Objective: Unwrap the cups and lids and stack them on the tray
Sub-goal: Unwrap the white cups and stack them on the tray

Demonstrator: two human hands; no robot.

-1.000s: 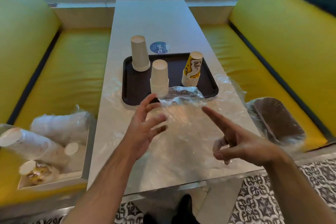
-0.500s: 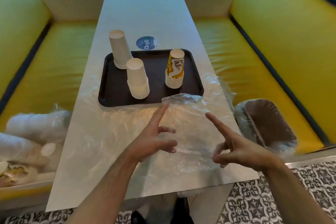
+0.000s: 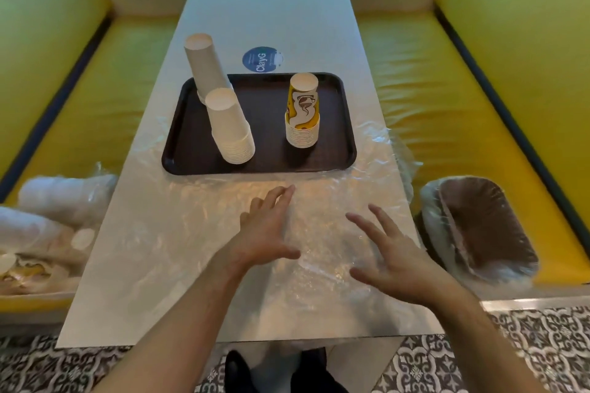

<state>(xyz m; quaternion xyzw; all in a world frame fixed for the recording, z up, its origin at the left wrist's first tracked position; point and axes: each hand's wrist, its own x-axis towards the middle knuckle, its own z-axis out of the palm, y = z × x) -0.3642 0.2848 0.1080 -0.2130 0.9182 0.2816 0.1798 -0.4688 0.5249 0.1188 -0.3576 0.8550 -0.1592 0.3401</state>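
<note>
A dark brown tray [image 3: 261, 163] sits mid-table and carries three upside-down cup stacks: a tall grey-white stack [image 3: 206, 67] at its back left, a shorter white stack [image 3: 230, 128] in front of that, and a yellow printed stack [image 3: 302, 112] on the right. Clear plastic wrap [image 3: 322, 252] lies flat on the near table. My left hand [image 3: 266, 233] and my right hand [image 3: 389, 255] hover with spread fingers over the wrap, holding nothing.
On the left yellow bench, wrapped cup sleeves [image 3: 60, 198] and printed cups [image 3: 28, 268] lie in a box. A wrapped stack of dark lids [image 3: 479, 226] rests on the right bench. A round blue sticker [image 3: 261, 60] lies behind the tray.
The raised edge of the plastic wrap has dropped flat onto the table. Both hands have opened and spread their fingers over it. The view has tilted downward.
</note>
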